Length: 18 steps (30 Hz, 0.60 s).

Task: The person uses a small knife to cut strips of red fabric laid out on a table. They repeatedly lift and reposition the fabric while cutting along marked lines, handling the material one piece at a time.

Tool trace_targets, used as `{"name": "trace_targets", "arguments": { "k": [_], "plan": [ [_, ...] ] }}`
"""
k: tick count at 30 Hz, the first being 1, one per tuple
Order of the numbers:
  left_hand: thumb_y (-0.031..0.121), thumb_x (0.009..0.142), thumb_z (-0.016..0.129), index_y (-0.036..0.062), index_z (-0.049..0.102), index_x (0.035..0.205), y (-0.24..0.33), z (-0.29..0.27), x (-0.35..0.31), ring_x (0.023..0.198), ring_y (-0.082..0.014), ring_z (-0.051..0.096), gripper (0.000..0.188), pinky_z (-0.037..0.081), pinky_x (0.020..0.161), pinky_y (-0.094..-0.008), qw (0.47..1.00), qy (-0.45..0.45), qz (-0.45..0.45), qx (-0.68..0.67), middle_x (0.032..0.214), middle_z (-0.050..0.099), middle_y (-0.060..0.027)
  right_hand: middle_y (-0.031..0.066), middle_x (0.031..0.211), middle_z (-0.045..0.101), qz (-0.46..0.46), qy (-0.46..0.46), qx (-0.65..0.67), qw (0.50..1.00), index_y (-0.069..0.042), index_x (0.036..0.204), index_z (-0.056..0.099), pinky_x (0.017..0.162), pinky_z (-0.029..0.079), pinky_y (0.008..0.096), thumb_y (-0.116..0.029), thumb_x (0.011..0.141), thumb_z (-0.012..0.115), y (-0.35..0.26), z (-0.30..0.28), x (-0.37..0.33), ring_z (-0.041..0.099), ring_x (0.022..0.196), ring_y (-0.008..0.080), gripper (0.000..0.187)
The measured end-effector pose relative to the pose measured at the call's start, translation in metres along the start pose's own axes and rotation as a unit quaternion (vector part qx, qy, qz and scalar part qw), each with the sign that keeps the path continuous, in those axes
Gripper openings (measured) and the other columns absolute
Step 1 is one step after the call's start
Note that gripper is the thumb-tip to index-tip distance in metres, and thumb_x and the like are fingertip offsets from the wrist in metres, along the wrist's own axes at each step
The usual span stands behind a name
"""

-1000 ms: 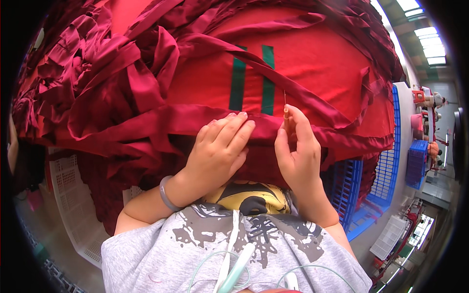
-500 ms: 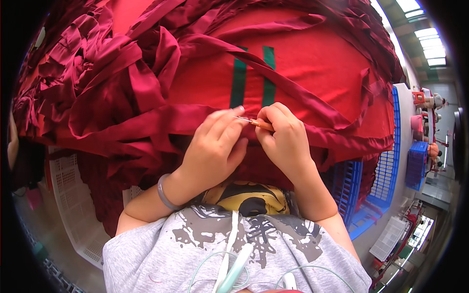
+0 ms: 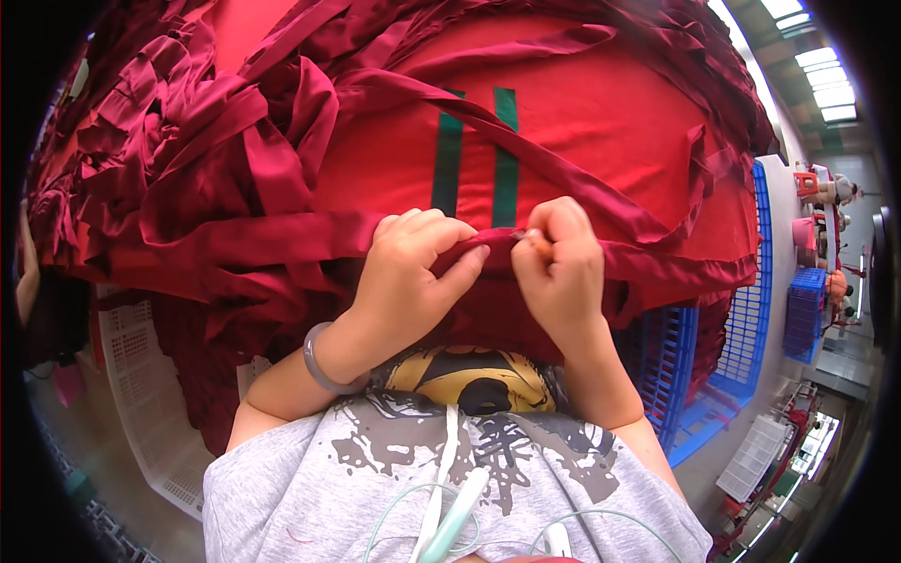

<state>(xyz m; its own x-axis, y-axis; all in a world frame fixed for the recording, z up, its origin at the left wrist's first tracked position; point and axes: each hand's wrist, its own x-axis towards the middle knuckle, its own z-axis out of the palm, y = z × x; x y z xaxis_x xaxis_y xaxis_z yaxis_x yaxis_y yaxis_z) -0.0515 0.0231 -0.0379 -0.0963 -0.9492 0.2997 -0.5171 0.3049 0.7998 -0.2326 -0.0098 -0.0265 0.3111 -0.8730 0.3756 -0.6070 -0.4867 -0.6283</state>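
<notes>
Thumb and fingers of my left hand [image 3: 402,280] pinch a long maroon fabric strip [image 3: 496,236], which runs sideways across the near edge of the work surface. My right hand [image 3: 569,272] is closed around a small orange-handled seam ripper [image 3: 542,246]. Its tip is at the strip, just right of my left fingers, and mostly hidden by my own fingers. Beneath lies a bright red cloth [image 3: 601,122] bearing two dark green bars [image 3: 506,155]. Loose maroon strips [image 3: 305,131] lie heaped on the left and drape over the cloth.
A white plastic crate [image 3: 150,385] stands below the left edge, with maroon fabric hanging beside it. Blue plastic crates [image 3: 746,281] stand to the right. Farther right, another blue crate [image 3: 805,314] and a white one [image 3: 751,458] sit on the floor. Someone's arm [image 3: 28,272] shows at the far left.
My hands have moved apart slightly, the right one going right with the seam ripper. The seam ripper's metal tip, bare before, is now against the strip. My left fingers now pinch the strip.
</notes>
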Motion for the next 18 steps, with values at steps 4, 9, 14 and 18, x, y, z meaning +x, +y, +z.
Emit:
{"name": "trace_targets", "arguments": {
  "k": [4,9,14,18],
  "plan": [
    [0.006,0.078,0.073,-0.0013,0.067,0.089,0.003,-0.014,-0.003,0.067,-0.0205,0.059,0.014,0.044,0.063,-0.0303,0.998,0.010,-0.031,-0.060,0.074,0.062,-0.0087,0.0078,0.074,0.051,0.120,0.015,0.151,0.981,0.000,0.083,0.057,0.055,0.039,0.0299,-0.003,0.085,0.064,-0.002,-0.016,-0.005,0.049,0.062,0.0176,0.008],
    [0.011,0.072,0.080,0.0023,0.065,0.073,0.004,-0.075,-0.026,0.061,-0.0190,0.053,0.017,0.041,0.061,-0.0312,0.996,0.067,-0.049,0.015,0.064,0.055,-0.0064,0.0023,0.071,0.048,0.142,0.055,0.116,0.982,0.001,0.080,0.058,0.054,0.034,0.0263,-0.013,0.091,0.069,0.011,-0.040,-0.012,0.041,0.062,0.0092,0.020],
    [0.010,0.088,0.069,0.0012,0.067,0.099,-0.006,-0.176,-0.045,0.094,-0.0224,0.062,0.014,0.047,0.086,-0.0359,0.835,0.273,-0.047,0.476,0.099,0.067,-0.0072,0.0040,0.076,0.060,0.209,0.239,-0.067,0.946,0.002,0.086,0.062,0.061,0.045,0.0277,-0.016,0.092,0.068,0.080,-0.086,-0.022,0.054,0.068,0.0104,0.019],
    [0.012,0.089,0.067,0.0020,0.068,0.110,0.005,-0.142,-0.016,0.103,-0.0289,0.062,0.024,0.046,0.092,-0.0395,0.834,0.349,0.059,0.424,0.111,0.068,-0.0101,0.0111,0.080,0.068,0.307,0.264,-0.175,0.898,0.003,0.095,0.066,0.070,0.051,0.0341,-0.035,0.090,0.069,0.114,-0.110,-0.023,0.065,0.075,0.0195,0.038]
  ]
}}
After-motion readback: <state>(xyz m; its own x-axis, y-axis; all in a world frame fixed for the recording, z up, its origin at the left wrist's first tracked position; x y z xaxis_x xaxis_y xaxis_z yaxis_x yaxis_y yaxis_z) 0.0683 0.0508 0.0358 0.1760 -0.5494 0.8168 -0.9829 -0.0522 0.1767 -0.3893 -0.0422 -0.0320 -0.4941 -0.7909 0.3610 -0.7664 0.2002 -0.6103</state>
